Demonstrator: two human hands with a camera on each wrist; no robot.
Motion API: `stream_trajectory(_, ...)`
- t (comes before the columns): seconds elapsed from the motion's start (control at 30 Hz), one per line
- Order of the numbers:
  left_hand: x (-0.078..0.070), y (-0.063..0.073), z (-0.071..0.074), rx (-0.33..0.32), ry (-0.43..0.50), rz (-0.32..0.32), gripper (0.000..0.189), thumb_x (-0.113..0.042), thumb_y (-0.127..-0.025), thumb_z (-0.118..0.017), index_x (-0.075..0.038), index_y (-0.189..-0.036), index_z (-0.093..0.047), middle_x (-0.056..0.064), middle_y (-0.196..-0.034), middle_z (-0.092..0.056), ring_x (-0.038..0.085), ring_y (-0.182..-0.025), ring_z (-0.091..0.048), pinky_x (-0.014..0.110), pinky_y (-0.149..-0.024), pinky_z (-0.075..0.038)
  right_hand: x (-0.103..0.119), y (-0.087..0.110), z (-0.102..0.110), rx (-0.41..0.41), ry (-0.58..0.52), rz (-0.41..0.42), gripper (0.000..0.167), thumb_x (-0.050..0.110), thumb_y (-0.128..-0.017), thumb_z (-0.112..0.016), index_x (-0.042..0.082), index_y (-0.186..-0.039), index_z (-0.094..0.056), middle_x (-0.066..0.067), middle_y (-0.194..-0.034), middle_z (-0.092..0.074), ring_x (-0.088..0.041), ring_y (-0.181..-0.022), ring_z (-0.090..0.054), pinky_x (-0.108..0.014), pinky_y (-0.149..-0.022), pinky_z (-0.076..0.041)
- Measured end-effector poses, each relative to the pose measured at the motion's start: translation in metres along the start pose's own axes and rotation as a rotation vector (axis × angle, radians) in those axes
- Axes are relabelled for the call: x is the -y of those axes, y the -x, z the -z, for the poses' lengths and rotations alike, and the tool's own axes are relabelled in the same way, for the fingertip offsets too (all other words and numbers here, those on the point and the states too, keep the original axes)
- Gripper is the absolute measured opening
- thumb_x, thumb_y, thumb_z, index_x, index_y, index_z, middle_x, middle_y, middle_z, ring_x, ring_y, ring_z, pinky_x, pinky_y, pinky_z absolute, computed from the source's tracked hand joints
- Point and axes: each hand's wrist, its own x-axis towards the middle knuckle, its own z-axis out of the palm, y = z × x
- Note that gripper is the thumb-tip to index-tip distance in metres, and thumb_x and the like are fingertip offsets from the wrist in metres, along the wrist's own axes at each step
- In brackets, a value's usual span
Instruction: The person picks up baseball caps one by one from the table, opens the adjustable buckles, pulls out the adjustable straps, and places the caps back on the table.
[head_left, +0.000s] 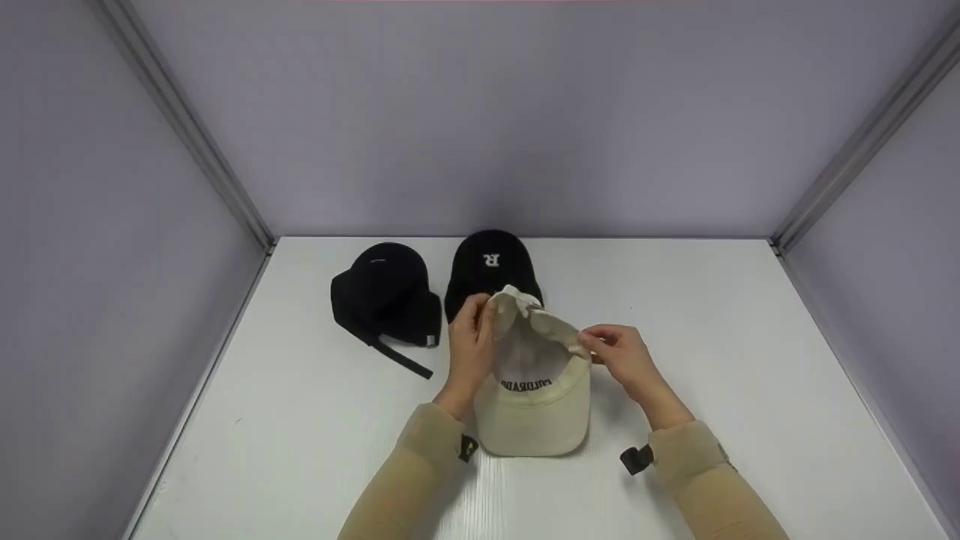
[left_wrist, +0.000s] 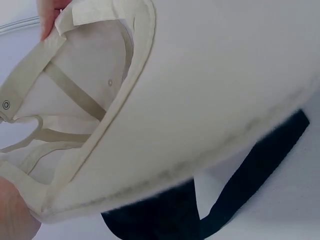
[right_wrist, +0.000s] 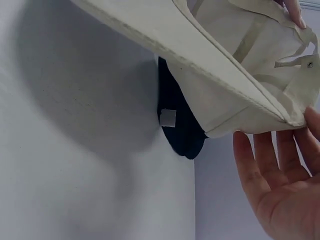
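A cream baseball cap [head_left: 532, 427] is held up between both hands, its brim toward me and its hollow inside showing. Dark letters reading COLORADO show mirrored near the brim. My left hand [head_left: 471, 349] grips the cap's left edge by the back opening. On the other side, my right hand [head_left: 624, 358] pinches the right edge between thumb and fingers. In the left wrist view, the inner sweatband and a snap on the cap [left_wrist: 165, 115] are visible. From the right wrist view, the right fingers [right_wrist: 270, 160] lie along the outside of the cap [right_wrist: 225, 95].
Behind the cream cap lies a black cap [head_left: 491, 262] with a white R, partly covered by it. Left of that is another black cap [head_left: 388, 292] with a loose strap [head_left: 405, 358] stretching toward me. The white table [head_left: 712, 300] has walls at its back and sides.
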Motion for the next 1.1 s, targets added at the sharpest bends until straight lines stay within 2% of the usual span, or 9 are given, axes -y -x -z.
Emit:
stream_trajectory(0.1, 0.017, 0.003, -0.003, 0.0, 0.004, 0.011, 0.012, -0.003, -0.101, -0.052, 0.005, -0.1, -0.061, 0.016, -0.084, -0.061, 0.019, -0.072, -0.054, 0.027, -0.064, -0.047, 0.001, -0.001, -0.004, -0.047, 0.013, 0.031, 0.024, 0.012, -0.097, -0.064, -0.01, -0.106, -0.067, -0.013, -0.095, -0.066, -0.015, -0.085, -0.066, -0.03, -0.075, -0.056)
stream_trajectory(0.33, 0.02, 0.004, 0.002, 0.01, 0.02, 0.035, 0.009, -0.012, -0.097, -0.064, -0.004, -0.101, -0.063, 0.003, -0.089, -0.062, 0.015, -0.073, -0.058, 0.028, -0.061, -0.05, 0.026, 0.004, -0.013, -0.185, -0.002, 0.133, 0.018, 0.008, -0.096, -0.063, -0.008, -0.102, -0.067, -0.015, -0.095, -0.066, -0.016, -0.083, -0.067, -0.031, -0.07, -0.057)
stream_trajectory(0.43, 0.017, 0.002, 0.002, 0.025, -0.015, 0.0, 0.012, -0.017, -0.098, -0.062, -0.006, -0.103, -0.062, 0.001, -0.089, -0.06, 0.014, -0.075, -0.058, 0.028, -0.061, -0.05, 0.04, 0.01, -0.019, -0.216, -0.002, 0.176, 0.016, 0.005, -0.097, -0.062, -0.01, -0.101, -0.067, -0.019, -0.093, -0.065, -0.021, -0.082, -0.066, -0.034, -0.069, -0.058)
stream_trajectory(0.53, 0.012, -0.001, -0.001, 0.059, -0.077, -0.067, 0.013, -0.016, -0.099, -0.06, -0.005, -0.104, -0.062, 0.001, -0.092, -0.059, 0.013, -0.081, -0.058, 0.029, -0.069, -0.052, 0.051, 0.014, -0.025, -0.237, 0.002, 0.197, 0.016, 0.004, -0.096, -0.062, -0.01, -0.101, -0.067, -0.021, -0.092, -0.064, -0.023, -0.081, -0.065, -0.035, -0.068, -0.058)
stream_trajectory(0.67, 0.003, -0.008, -0.007, 0.16, -0.159, -0.118, 0.015, -0.014, -0.098, -0.062, -0.002, -0.107, -0.065, 0.005, -0.099, -0.058, 0.016, -0.091, -0.058, 0.032, -0.082, -0.051, 0.056, 0.014, -0.03, -0.248, 0.006, 0.216, 0.014, 0.003, -0.096, -0.062, -0.009, -0.1, -0.068, -0.022, -0.091, -0.065, -0.024, -0.081, -0.065, -0.033, -0.067, -0.058)
stream_trajectory(0.73, -0.001, -0.011, -0.01, 0.232, -0.205, -0.089, 0.022, -0.018, -0.099, -0.06, -0.002, -0.114, -0.065, 0.007, -0.106, -0.059, 0.018, -0.099, -0.057, 0.034, -0.087, -0.049, 0.057, 0.013, -0.032, -0.238, 0.006, 0.236, 0.014, 0.003, -0.096, -0.062, -0.009, -0.1, -0.068, -0.022, -0.091, -0.066, -0.025, -0.081, -0.065, -0.033, -0.067, -0.058)
stream_trajectory(0.9, -0.009, -0.017, -0.017, 0.401, -0.261, 0.057, 0.04, -0.031, -0.104, -0.05, -0.005, -0.132, -0.059, 0.009, -0.123, -0.056, 0.023, -0.118, -0.05, 0.04, -0.101, -0.042, 0.057, 0.014, -0.036, -0.192, 0.019, 0.298, 0.014, 0.002, -0.096, -0.061, -0.009, -0.101, -0.069, -0.021, -0.092, -0.067, -0.029, -0.082, -0.067, -0.034, -0.07, -0.058)
stream_trajectory(1.0, -0.011, -0.019, -0.019, 0.429, -0.225, 0.131, 0.042, -0.033, -0.104, -0.049, -0.005, -0.133, -0.059, 0.009, -0.125, -0.055, 0.025, -0.121, -0.048, 0.041, -0.102, -0.04, 0.059, 0.016, -0.037, -0.183, 0.046, 0.317, 0.015, 0.003, -0.096, -0.061, -0.009, -0.102, -0.069, -0.019, -0.092, -0.067, -0.029, -0.082, -0.067, -0.033, -0.07, -0.057)
stream_trajectory(1.1, -0.013, -0.021, -0.021, 0.41, -0.182, 0.21, 0.042, -0.036, -0.104, -0.05, -0.007, -0.132, -0.061, 0.007, -0.123, -0.055, 0.023, -0.119, -0.049, 0.041, -0.101, -0.041, 0.062, 0.017, -0.038, -0.181, 0.066, 0.332, 0.014, 0.002, -0.096, -0.061, -0.009, -0.101, -0.069, -0.018, -0.091, -0.068, -0.028, -0.081, -0.067, -0.031, -0.069, -0.057)
